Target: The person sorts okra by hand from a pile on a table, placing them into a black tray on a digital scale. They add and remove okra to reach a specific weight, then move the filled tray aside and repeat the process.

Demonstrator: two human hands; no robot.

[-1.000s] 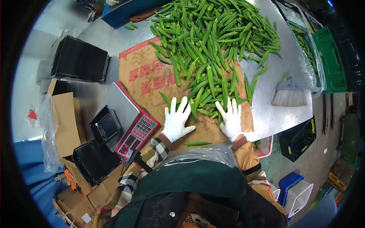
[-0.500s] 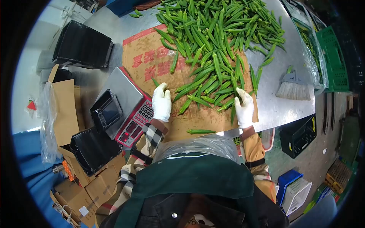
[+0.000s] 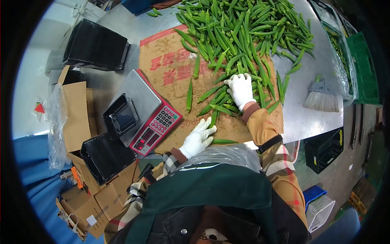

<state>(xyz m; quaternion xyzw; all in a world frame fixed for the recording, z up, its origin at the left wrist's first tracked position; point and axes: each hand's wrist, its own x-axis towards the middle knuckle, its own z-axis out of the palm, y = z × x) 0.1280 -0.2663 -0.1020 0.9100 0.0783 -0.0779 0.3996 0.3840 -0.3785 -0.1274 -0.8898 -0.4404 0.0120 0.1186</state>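
Observation:
A big heap of green okra [image 3: 248, 28] covers the far part of a flattened cardboard sheet [image 3: 162, 91], with a smaller loose bunch spilling toward me. My right hand [image 3: 241, 90], in a white glove, lies on this near bunch, fingers curled down over several pods; its palm hides what is beneath. At the sheet's near edge, my white-gloved left hand [image 3: 198, 140] has its thumb and finger closed around the end of one okra pod [image 3: 213, 118]. Another single pod [image 3: 224, 141] lies just right of that hand, and one more [image 3: 189, 95] rests alone farther up the cardboard.
Left of the cardboard stands a red digital scale [image 3: 156, 128] with a black plastic tray [image 3: 121, 114] on its plate. Stacked black trays [image 3: 95, 44] stand behind it, others [image 3: 106, 158] nearer me. A brush [image 3: 322, 97] lies right on the metal table [image 3: 300, 118]; a black crate [image 3: 323, 150] is below.
My right hand has moved left and away from me onto the okra bunch. My left hand has come right and nearer my body, from beside the scale to a pod. The view has shifted slightly.

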